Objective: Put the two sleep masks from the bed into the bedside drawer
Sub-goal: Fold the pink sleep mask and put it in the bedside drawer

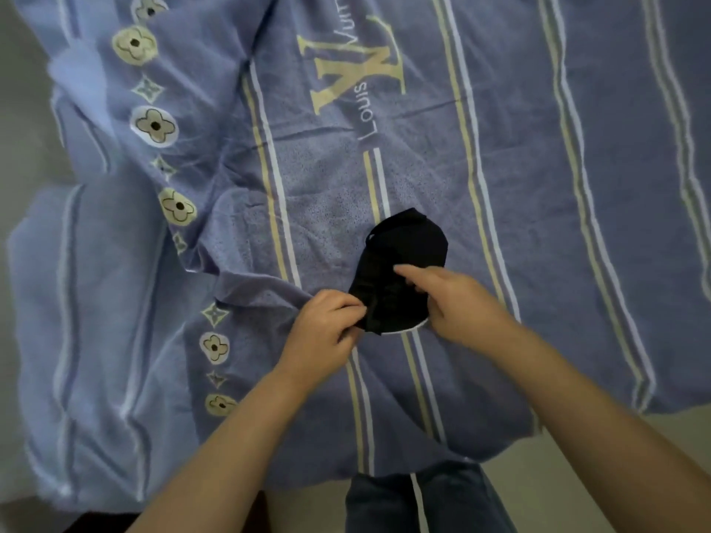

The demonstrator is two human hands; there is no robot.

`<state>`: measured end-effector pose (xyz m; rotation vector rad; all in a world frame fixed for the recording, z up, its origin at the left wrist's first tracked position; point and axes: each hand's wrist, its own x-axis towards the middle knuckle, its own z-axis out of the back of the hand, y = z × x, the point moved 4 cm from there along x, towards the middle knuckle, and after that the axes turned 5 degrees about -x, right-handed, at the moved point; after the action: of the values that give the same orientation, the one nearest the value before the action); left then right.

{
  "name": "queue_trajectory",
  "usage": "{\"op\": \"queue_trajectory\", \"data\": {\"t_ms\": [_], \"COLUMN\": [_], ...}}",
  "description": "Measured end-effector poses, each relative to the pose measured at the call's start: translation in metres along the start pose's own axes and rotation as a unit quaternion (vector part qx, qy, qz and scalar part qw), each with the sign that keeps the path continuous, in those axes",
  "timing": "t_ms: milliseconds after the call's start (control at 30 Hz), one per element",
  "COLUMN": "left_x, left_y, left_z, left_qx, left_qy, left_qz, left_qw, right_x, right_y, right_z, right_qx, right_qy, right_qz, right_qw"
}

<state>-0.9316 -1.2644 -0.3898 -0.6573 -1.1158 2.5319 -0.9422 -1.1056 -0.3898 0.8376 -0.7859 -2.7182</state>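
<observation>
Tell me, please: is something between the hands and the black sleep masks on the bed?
Nothing visible is. The left hand pinches the near edge of the black sleep masks, and the right hand rests its fingers on top. They lie on the blue bedsheet. The drawer is out of view.

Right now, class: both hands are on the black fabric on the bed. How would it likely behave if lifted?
The black fabric looks creased and thin, so probably floppy and light. The left hand pinches its edge, so it would likely droop. Hardly fragile.
</observation>
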Motion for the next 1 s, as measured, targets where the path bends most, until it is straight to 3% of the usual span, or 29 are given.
{"op": "queue_trajectory", "data": {"t_ms": [100, 167, 200, 267, 367, 500, 600, 733, 833, 933, 1000], "left_x": [0.001, 0.006, 0.011, 0.026, 0.062, 0.100, 0.096, 0.089, 0.089, 0.089, 0.088], "left_y": [-0.003, -0.008, -0.010, -0.014, -0.016, -0.014, -0.015, -0.014, -0.015, -0.016, -0.018], "left_z": [0.008, 0.012, 0.015, 0.021, 0.017, -0.008, -0.020, -0.024, -0.024, -0.024, -0.025], "left_qx": [0.003, 0.009, 0.004, -0.029, -0.063, 0.051, 0.096, 0.120, 0.106, 0.061, 0.052], "left_qy": [-0.042, -0.045, -0.053, -0.084, -0.092, -0.021, -0.027, -0.030, -0.028, -0.008, 0.007], "left_qz": [0.010, 0.002, 0.001, 0.015, 0.083, 0.161, 0.182, 0.183, 0.191, 0.206, 0.188], "left_qw": [0.999, 0.999, 0.999, 0.996, 0.990, 0.985, 0.978, 0.975, 0.975, 0.977, 0.981], "right_x": [0.036, 0.050, 0.052, 0.045, 0.021, 0.003, 0.000, 0.001, 0.011, 0.028, 0.032], "right_y": [0.012, 0.016, 0.014, -0.001, -0.032, -0.071, -0.095, -0.105, -0.099, -0.079, -0.074], "right_z": [0.003, 0.009, 0.018, 0.046, 0.083, 0.087, 0.070, 0.056, 0.060, 0.058, 0.059], "right_qx": [-0.183, -0.236, -0.223, -0.108, -0.001, 0.038, 0.082, 0.096, 0.118, 0.013, -0.029], "right_qy": [0.059, 0.073, 0.041, -0.096, -0.281, -0.370, -0.341, -0.306, -0.282, -0.185, -0.181], "right_qz": [0.058, 0.078, 0.073, 0.025, -0.065, -0.184, -0.260, -0.249, -0.195, -0.068, -0.033], "right_qw": [0.980, 0.966, 0.971, 0.989, 0.957, 0.910, 0.900, 0.914, 0.932, 0.980, 0.983]}}
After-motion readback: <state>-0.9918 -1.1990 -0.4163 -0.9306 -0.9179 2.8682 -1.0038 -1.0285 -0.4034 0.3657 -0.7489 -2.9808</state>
